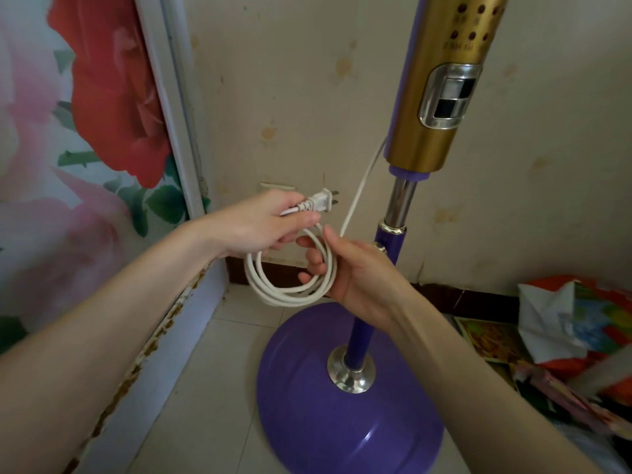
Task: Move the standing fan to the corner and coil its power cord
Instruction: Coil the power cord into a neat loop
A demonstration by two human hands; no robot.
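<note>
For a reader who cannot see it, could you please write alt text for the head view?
The left hand grips a white power cord just behind its plug, while the right hand holds the cord's hanging loops. Beside them a purple standing fan stands on the tiled floor near the room's corner.

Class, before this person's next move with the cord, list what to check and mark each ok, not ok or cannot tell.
1. The plug is unplugged, in the left hand: ok.
2. The coil loops are gathered: ok.
3. The right hand holds the coil's side: ok.
4. The fan base sits flat by the corner: ok.
5. All cord coiled: not ok, a free length runs to the fan column.
</note>
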